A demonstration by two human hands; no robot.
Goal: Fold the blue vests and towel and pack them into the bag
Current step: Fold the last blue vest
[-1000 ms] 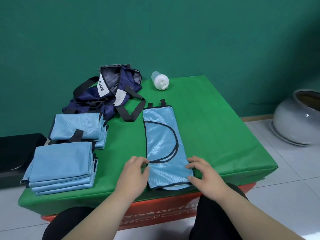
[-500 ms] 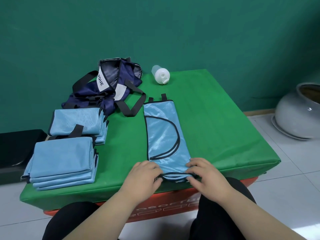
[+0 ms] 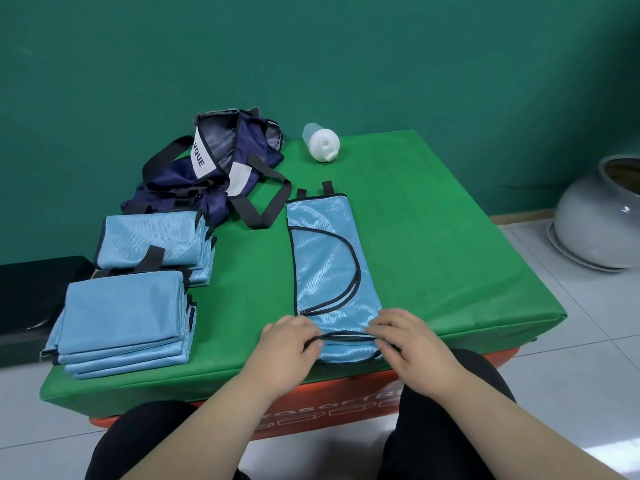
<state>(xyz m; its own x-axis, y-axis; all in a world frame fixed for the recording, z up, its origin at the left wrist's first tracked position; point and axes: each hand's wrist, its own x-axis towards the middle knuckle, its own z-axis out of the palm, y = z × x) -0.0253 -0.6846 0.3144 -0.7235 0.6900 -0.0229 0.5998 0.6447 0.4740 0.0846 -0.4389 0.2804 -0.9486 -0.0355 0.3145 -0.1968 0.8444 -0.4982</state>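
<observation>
Pinching the near hem of the vest [image 3: 329,265] with both hands. The left hand [image 3: 291,337] has its fingers curled onto the black trim at the left corner, and the right hand [image 3: 412,341] is doing the same at the right corner. The vest lies long and narrow on the green table [image 3: 450,237], with two black loops at the far end. Folded vests sit to the left in a near stack [image 3: 124,323] and a far stack [image 3: 152,240]. The navy bag [image 3: 214,174] is slumped behind them, with a white bottle [image 3: 322,143] on its side just beside it.
</observation>
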